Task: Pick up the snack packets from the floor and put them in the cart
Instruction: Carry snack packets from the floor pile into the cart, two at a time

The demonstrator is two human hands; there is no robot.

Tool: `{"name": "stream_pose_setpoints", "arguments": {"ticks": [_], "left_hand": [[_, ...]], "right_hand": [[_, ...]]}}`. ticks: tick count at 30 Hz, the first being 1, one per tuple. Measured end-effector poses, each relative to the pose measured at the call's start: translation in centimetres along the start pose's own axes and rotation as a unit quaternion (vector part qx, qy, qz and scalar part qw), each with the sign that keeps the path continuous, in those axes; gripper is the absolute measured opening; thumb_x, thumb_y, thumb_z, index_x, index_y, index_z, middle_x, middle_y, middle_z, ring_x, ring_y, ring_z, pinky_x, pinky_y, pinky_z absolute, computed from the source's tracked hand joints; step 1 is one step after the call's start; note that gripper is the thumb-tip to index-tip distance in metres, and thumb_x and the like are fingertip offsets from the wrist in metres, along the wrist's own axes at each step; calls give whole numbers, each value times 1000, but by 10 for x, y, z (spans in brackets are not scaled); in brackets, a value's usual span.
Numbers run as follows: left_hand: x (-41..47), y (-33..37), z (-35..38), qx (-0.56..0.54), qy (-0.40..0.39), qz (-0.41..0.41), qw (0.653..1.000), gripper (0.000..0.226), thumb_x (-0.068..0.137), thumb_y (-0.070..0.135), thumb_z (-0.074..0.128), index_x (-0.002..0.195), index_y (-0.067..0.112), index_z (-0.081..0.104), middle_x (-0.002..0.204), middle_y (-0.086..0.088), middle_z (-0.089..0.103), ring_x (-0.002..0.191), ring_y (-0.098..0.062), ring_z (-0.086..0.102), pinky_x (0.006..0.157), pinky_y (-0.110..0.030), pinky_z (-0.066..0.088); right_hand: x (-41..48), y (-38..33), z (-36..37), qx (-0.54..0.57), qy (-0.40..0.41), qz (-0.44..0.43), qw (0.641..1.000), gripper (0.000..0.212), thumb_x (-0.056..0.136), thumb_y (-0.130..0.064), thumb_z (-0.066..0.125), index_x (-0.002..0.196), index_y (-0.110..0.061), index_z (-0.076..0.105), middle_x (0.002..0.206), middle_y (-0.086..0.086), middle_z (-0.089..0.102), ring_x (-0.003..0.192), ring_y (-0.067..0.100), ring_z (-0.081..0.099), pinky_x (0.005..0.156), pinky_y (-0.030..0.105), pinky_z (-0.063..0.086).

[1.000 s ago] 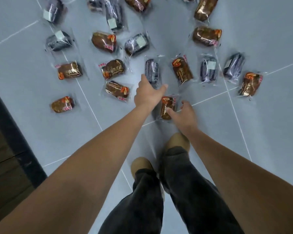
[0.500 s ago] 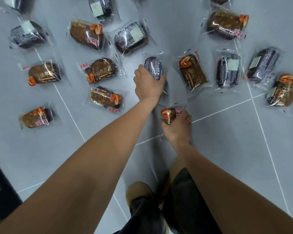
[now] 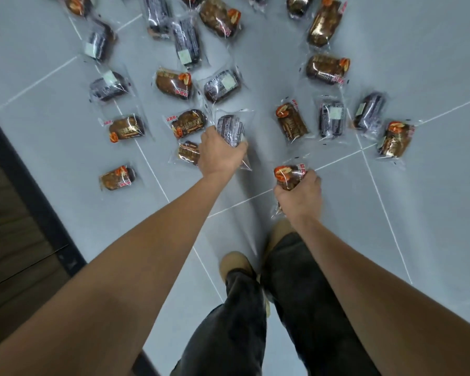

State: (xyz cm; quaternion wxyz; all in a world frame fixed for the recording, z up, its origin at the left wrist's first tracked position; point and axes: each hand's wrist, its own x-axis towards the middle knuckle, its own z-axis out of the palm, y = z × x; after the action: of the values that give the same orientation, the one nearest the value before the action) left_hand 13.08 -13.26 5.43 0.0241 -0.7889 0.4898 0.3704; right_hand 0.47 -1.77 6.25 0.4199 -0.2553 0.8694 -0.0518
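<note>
My left hand point(image 3: 221, 155) grips a dark purple snack packet point(image 3: 230, 128), its upper half sticking out above my fingers. My right hand point(image 3: 299, 195) grips a brown snack packet point(image 3: 288, 175) with an orange-red picture at its top end. Both packets are lifted off the grey tiled floor point(image 3: 418, 213). Several more brown and dark purple packets lie scattered on the floor beyond my hands, such as one brown packet point(image 3: 292, 122) and one purple packet point(image 3: 331, 119) to the right. No cart is in view.
A dark border strip point(image 3: 36, 210) and wood-toned surface point(image 3: 8, 240) run along the left edge. My legs in dark trousers and tan shoes point(image 3: 235, 263) stand below my hands. Another brown packet point(image 3: 187, 153) lies just left of my left hand.
Both hands closed on their packets and lifted them from the floor. The view has pulled back, so more packets show at the top.
</note>
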Motion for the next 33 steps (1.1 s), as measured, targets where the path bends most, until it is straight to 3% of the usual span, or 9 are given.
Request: {"name": "stream_pose_setpoints", "arguments": {"ticks": [14,22,24,27,31,33], "left_hand": [[-204,98,-194,-18,-13,91,996,68,66,46,72,121,13,48,121,-3,57,114,-26,54,91,-46,48],[-331,114,-269,8,-59,222,973,62,74,42,74,119,10,46,117,-6,54,109,-25,53,82,-36,44],[-364,115,-277,17,-79,245,966,61,76,36,74,122,9,44,115,-6,54,102,-22,54,79,-30,39],[-418,117,-280,20,-122,268,955,54,78,27,73,118,9,42,104,-2,55,72,-10,57,72,-25,40],[-489,122,-266,48,-172,319,931,67,71,38,71,121,14,35,113,-5,58,103,-25,58,88,-40,49],[-526,126,-255,66,-187,354,914,68,69,41,70,121,15,34,115,-3,59,107,-25,57,89,-38,48]], "right_hand": [[-186,-83,-197,122,81,-14,989,76,78,-36,71,138,-10,32,128,9,44,121,28,46,99,48,44],[-318,-48,-271,201,144,-7,969,70,78,-35,70,134,-10,38,127,9,47,120,28,48,98,46,44],[-350,-28,-288,227,166,9,960,67,75,-37,69,130,-10,42,123,9,50,115,29,52,95,46,46],[-394,11,-311,277,193,41,940,69,68,-45,67,126,-16,43,118,7,56,106,28,59,89,47,51],[-450,64,-341,328,243,69,910,63,74,-41,70,126,-18,44,118,3,60,106,23,59,92,37,48],[-475,94,-353,349,263,86,895,60,76,-37,70,126,-18,43,115,2,61,104,22,60,91,36,48]]}}
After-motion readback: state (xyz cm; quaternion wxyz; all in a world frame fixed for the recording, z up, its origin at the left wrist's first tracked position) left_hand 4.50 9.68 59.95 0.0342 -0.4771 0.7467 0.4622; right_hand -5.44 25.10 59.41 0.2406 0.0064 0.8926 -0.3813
